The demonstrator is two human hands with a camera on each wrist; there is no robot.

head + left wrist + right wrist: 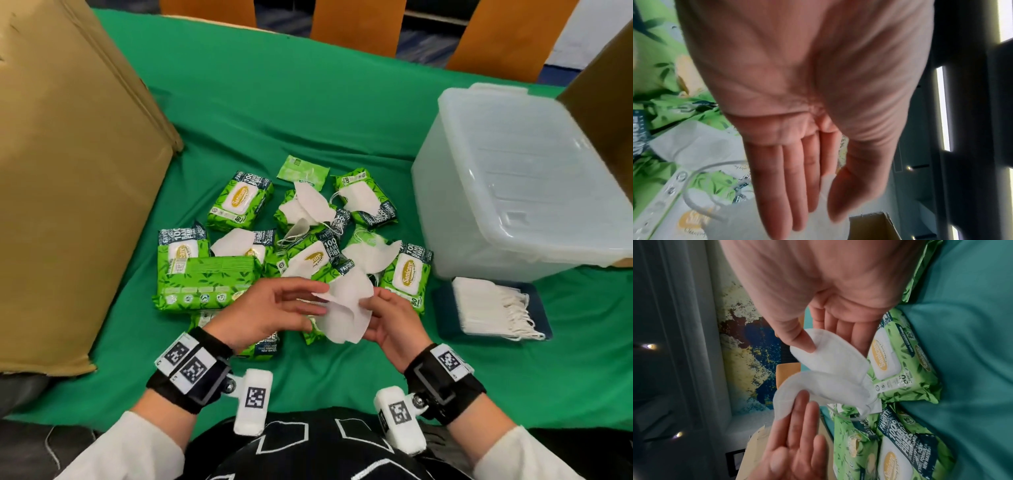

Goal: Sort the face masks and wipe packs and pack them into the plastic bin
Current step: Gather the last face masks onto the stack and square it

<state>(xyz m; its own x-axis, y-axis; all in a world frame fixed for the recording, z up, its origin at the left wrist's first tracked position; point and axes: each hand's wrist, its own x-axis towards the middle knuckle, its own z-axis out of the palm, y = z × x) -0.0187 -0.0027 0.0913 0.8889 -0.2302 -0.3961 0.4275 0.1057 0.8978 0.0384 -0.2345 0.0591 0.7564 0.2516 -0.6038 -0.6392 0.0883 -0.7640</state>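
- We are seeing even, bright overhead light on the green tablecloth point(308, 102), with soft shadows lying under the hands.
- Straight edges are bowing outward near the head view's borders.
- Both wrist views are looking dimmer; the left hand point(797, 113) is blurring, and window strips point(941, 105) are glaring at right.

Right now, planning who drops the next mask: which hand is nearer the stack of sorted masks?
Right. The right hand is beside the stack; the left hand is farther, beyond the held mask.

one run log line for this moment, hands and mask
right hand: pinches face mask | left hand: open, fingers at mask edge | mask stack: beside plastic bin, lid on
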